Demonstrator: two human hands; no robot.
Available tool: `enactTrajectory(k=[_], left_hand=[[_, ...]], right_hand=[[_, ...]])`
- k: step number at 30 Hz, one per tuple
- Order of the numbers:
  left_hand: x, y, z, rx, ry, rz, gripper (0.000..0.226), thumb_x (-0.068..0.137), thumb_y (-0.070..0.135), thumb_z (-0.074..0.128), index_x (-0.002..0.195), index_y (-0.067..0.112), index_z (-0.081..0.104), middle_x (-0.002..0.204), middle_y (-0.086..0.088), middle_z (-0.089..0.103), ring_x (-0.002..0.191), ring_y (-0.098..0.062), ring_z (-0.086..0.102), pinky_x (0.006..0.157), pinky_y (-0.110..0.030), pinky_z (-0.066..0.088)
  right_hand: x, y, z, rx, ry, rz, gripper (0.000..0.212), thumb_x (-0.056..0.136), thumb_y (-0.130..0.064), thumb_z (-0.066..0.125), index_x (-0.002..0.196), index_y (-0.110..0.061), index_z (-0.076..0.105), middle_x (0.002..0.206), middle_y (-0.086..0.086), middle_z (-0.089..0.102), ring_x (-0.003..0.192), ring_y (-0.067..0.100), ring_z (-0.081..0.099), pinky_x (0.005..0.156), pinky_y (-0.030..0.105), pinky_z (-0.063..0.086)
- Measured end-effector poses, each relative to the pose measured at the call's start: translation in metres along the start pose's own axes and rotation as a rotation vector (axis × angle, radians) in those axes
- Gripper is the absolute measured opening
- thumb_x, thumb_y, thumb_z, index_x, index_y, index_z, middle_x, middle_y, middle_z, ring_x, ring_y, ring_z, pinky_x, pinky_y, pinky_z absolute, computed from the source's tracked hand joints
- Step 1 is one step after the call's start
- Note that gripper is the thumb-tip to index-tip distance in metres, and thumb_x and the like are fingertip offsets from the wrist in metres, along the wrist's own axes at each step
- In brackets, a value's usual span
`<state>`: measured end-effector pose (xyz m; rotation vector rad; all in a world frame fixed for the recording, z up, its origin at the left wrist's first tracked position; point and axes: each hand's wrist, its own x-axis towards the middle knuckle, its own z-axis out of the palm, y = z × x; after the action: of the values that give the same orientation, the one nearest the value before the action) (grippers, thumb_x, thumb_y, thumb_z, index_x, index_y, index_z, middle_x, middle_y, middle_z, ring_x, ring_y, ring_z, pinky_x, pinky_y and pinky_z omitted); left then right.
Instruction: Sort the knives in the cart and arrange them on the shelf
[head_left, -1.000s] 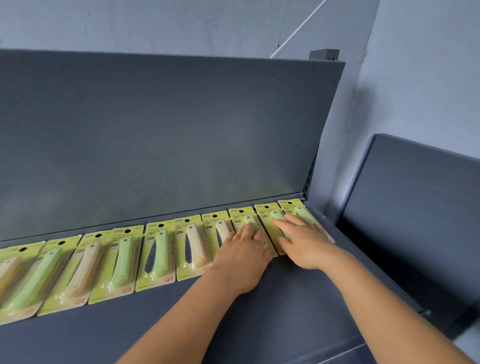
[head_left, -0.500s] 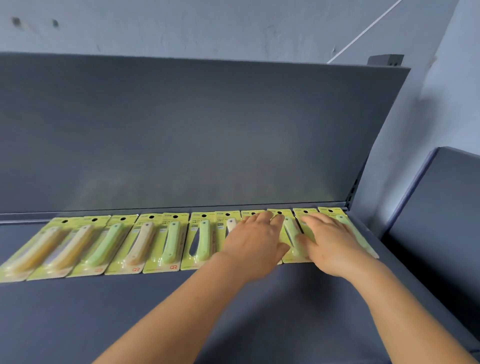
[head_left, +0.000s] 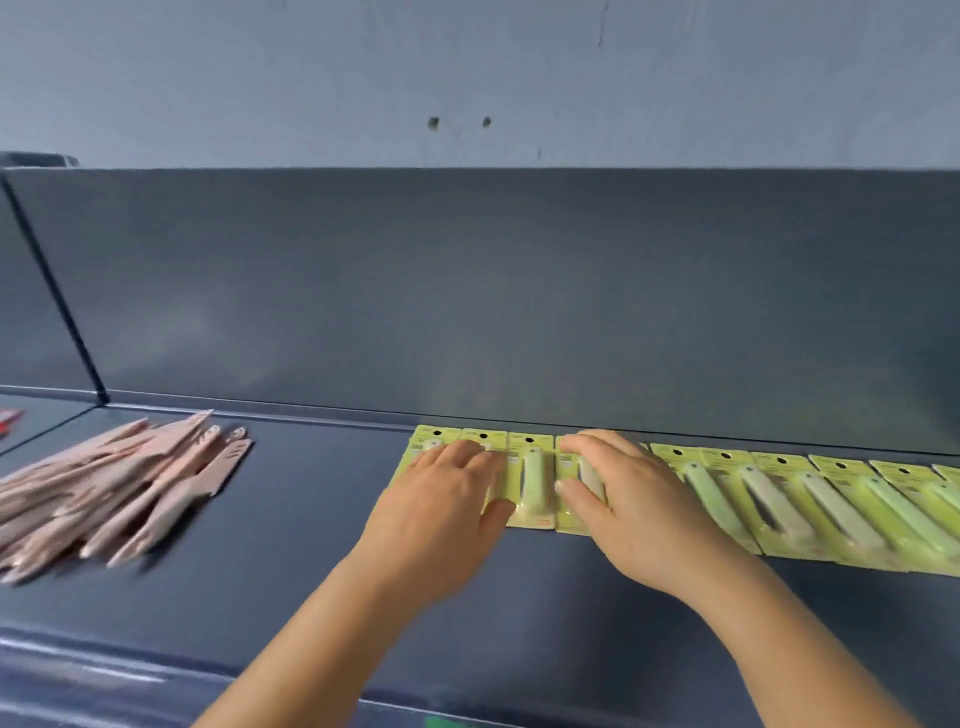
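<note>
Shelf stock, knives, partly arranged. One row of carded knives (head_left: 717, 499) in yellow-green blister packs is laid flat on the dark shelf (head_left: 311, 499), cards edge to edge or slightly overlapped, hang-holes toward the back panel (head_left: 467, 291). The row runs from the shelf's middle out past the right edge of view.

Count, carded packs: ten or eleven can be made out; three at the left end, at least one under the right hand, six to seven beyond it. The exact total cannot be told, since some cards are hidden by the hands and the row is cut off. Handles are seen in pale green and cream, mixed along the row.

Count, loose items: one heap of pinkish-tan knives (head_left: 119, 493) lies well apart to the left on the same shelf, unpackaged and crossed over one another. Individual pieces are blurred; well over ten are judged present.

Hands: left hand (head_left: 447, 499) is laid flat, fingers spread, on the two leftmost packs. Right hand (head_left: 618, 493) is pressed palm-down, fingers straight, on the pack or packs just right of the third card. Nothing is gripped by either.

Progress, as judged: carded row is placed and being squared up; the loose heap is not yet ordered. The cart is not in view, so remaining stock cannot be assessed.
</note>
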<state>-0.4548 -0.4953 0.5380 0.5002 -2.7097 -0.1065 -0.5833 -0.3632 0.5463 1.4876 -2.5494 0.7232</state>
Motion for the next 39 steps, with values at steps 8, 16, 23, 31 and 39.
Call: enactTrajectory(k=[8,16,23,31,39], left_hand=[[-0.075,-0.143,-0.033,0.029,0.019,-0.173,0.042,0.097,0.042,0.042,0.136,0.027,0.045,0.137,0.009,0.045,0.126,-0.015,0.042,0.103,-0.024,0.03],[-0.128,-0.235,-0.061,0.07,0.073,-0.369,0.038,0.094,0.041,0.046,0.13,0.029,0.052,0.132,0.009,0.051,0.118,-0.018,0.05,0.094,-0.031,0.041],[-0.144,-0.303,-0.078,0.094,0.104,-0.518,0.039,0.094,0.041,0.047,0.13,0.027,0.052,0.134,0.006,0.051,0.121,-0.019,0.049,0.094,-0.031,0.043],[-0.136,-0.373,-0.081,0.1,-0.035,-0.698,0.054,0.095,0.046,0.045,0.144,0.028,0.034,0.145,0.004,0.04,0.13,-0.018,0.042,0.103,-0.034,0.041],[-0.135,-0.419,-0.072,-0.001,-0.178,-0.634,0.061,0.093,0.06,0.036,0.146,0.032,0.028,0.148,0.005,0.033,0.136,-0.018,0.033,0.111,-0.038,0.03]], right_hand=[[0.038,-0.143,0.086,0.064,-0.132,-0.135,0.043,0.099,-0.039,0.041,0.139,-0.027,0.041,0.145,-0.012,0.038,0.132,0.013,0.035,0.107,0.026,0.026],[0.077,-0.238,0.134,0.023,-0.285,-0.305,0.045,0.098,-0.041,0.041,0.14,-0.026,0.039,0.146,-0.008,0.037,0.132,0.018,0.036,0.109,0.03,0.028],[0.116,-0.293,0.159,0.023,-0.369,-0.459,0.045,0.097,-0.04,0.041,0.14,-0.027,0.038,0.146,-0.007,0.037,0.132,0.017,0.034,0.111,0.033,0.027],[0.155,-0.327,0.197,0.001,-0.475,-0.559,0.06,0.096,-0.046,0.041,0.149,-0.03,0.019,0.156,-0.008,0.016,0.144,0.017,0.011,0.119,0.041,0.014],[0.168,-0.362,0.238,-0.073,-0.545,-0.367,0.063,0.094,-0.062,0.028,0.148,-0.047,0.0,0.159,-0.008,-0.017,0.144,0.024,-0.023,0.116,0.052,-0.009]])
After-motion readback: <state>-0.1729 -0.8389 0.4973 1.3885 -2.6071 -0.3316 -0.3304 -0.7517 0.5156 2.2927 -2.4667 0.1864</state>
